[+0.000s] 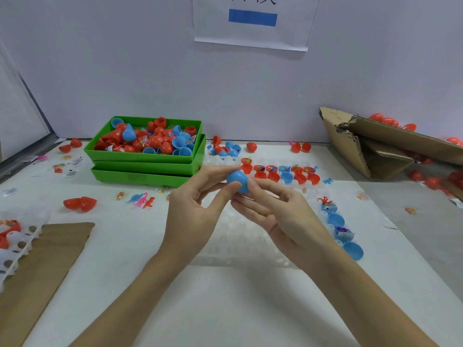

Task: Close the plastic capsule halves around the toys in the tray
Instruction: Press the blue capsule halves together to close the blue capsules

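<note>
You hold one blue capsule [238, 181] between both hands, above the clear tray [240, 236] and in front of the green bins. Your left hand [194, 209] pinches it from the left with thumb and forefinger, the other fingers loosely curled below. Your right hand [278, 211] pinches it from the right, forefinger tip on its near side, the remaining fingers extended under it. The capsule's rounded end faces up and left; its long axis seems to run from upper left to lower right, though your fingers hide the lower end.

Count what lies around you: three green bins [147, 169] are stacked, the top one heaped with red and blue halves, too many to count. On the tray's far row sit about ten open halves [280, 174], mostly red with two or three blue, several with small toys inside. Along the tray's right edge stand four blue halves [337, 220], two holding toys. Three toy dinosaurs [141, 199], blue, pink and red, lie left of your hands, near a pair of red halves [80, 203]. A torn carton [375, 146] lies at the right.
</note>
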Demonstrator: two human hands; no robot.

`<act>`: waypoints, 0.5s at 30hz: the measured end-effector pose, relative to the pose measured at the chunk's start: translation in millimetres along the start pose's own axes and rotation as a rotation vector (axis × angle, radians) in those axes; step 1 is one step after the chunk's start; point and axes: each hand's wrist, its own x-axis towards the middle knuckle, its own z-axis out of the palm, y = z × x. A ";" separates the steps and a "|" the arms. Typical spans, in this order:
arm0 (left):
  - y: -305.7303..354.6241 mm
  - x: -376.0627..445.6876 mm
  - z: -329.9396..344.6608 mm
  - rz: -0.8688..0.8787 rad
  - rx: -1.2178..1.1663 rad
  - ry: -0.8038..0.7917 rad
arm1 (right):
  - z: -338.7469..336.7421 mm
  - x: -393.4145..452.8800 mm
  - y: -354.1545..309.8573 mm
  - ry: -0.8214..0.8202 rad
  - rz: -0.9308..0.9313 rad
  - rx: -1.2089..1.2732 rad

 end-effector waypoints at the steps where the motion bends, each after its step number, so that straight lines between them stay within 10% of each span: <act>1: -0.4 -0.7 0.9 0.027 0.040 -0.007 | -0.4 -0.2 0.3 -0.029 0.055 0.073; 15: -2.7 -0.3 -2.0 0.239 0.261 -0.041 | 8.5 1.2 20.7 -0.283 0.292 0.567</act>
